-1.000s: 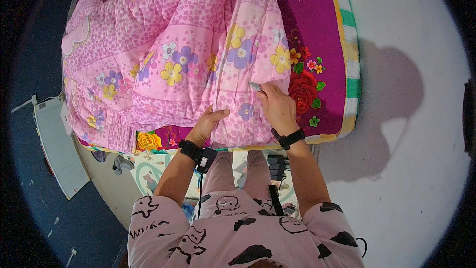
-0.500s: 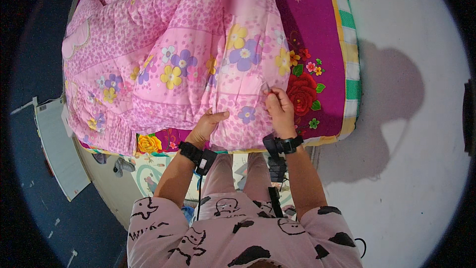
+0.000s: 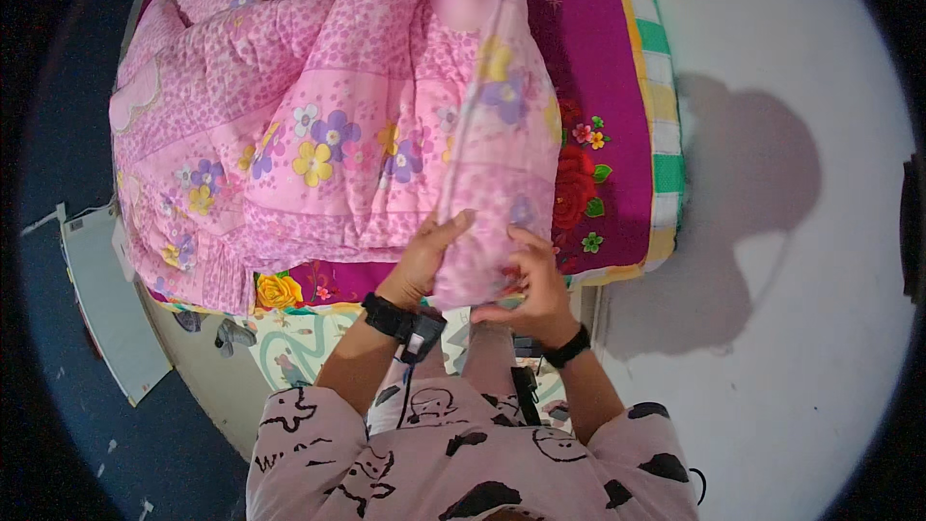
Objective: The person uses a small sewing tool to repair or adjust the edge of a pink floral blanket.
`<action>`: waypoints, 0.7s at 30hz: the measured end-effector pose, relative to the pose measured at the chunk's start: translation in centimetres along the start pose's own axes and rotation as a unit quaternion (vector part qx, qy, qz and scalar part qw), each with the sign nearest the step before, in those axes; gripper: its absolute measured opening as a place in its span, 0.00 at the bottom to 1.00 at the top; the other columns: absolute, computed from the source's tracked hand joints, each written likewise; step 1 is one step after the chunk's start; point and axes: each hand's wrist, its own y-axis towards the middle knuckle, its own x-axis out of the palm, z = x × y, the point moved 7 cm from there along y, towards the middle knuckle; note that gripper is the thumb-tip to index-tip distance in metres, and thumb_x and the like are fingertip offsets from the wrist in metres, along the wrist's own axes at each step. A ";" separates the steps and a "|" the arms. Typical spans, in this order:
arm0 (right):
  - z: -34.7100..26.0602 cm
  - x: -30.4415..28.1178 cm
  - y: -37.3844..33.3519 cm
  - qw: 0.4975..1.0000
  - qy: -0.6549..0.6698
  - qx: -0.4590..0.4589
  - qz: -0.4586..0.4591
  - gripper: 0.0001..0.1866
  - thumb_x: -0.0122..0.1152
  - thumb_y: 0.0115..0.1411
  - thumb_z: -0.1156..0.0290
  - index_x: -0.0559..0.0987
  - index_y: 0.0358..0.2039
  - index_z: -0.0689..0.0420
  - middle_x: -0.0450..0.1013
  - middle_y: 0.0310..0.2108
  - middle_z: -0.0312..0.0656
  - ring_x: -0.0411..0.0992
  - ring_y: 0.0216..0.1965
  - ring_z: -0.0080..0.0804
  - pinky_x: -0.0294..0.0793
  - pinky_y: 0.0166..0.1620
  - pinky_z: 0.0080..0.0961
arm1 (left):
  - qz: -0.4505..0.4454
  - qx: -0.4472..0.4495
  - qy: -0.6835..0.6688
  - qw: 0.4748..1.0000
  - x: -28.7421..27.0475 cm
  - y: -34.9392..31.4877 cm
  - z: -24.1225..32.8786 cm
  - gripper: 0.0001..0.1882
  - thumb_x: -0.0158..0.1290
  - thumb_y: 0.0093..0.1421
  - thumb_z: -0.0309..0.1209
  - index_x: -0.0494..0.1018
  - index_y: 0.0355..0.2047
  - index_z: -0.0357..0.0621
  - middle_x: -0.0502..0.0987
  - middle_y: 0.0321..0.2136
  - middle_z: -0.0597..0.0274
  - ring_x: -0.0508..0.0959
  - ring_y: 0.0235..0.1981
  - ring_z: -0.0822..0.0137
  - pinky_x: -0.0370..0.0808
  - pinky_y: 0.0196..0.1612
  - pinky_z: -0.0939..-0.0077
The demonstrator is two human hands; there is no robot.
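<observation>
A thick pink quilt [image 3: 333,87] with purple, yellow and white flowers lies bunched over the bed. Its near right end is drawn up into a narrow, slightly blurred strip between my hands, hanging toward my legs. My left hand [image 3: 422,259] is closed on the left edge of this strip, thumb on top. At the right edge, my right hand [image 3: 537,285] curls round the quilt, fingers above and thumb below near the lower corner. Both wrists wear black straps, and a small dark box sits at the left wrist.
Under the quilt is a magenta flowered bed cover [image 3: 603,68] with a green, white and yellow checked border [image 3: 666,159]. A pale wall [image 3: 762,29] stands at the right. Grey shoes [image 3: 234,336] and a white board-like panel [image 3: 116,299] are at the lower left, beside a patterned mat [image 3: 304,347].
The quilt's near right end has been pulled toward me and narrowed into a strip. My right hand has moved down and slightly left, from pinching the edge to curling round it.
</observation>
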 end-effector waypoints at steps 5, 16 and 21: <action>7.4 -7.0 -5.5 0.955 -0.093 0.131 0.250 0.20 0.64 0.47 0.69 0.67 0.38 0.61 0.67 0.37 0.42 0.67 0.37 0.30 0.68 0.40 0.26 | -0.272 0.123 -0.031 0.954 9.7 0.4 1.2 0.35 0.45 0.58 0.49 0.50 0.60 0.43 0.58 0.56 0.56 0.59 0.57 0.61 0.56 0.57 0.72; 22.1 -19.3 -10.2 0.869 0.038 0.311 0.383 0.09 0.49 0.60 0.64 0.68 0.34 0.56 0.65 0.28 0.35 0.56 0.18 0.16 0.63 0.25 0.16 | -0.012 0.260 0.768 0.585 1.3 4.2 -5.3 0.45 0.63 0.40 0.41 0.53 0.58 0.48 0.50 0.59 0.49 0.49 0.61 0.50 0.50 0.56 0.42; 22.4 -15.1 -3.3 0.936 -0.148 0.187 0.259 0.12 0.47 0.59 0.64 0.69 0.37 0.61 0.69 0.30 0.46 0.66 0.29 0.38 0.67 0.34 0.30 | 0.000 0.222 0.812 0.540 0.9 5.1 -6.0 0.50 0.64 0.37 0.38 0.50 0.59 0.49 0.46 0.60 0.49 0.46 0.62 0.50 0.49 0.56 0.40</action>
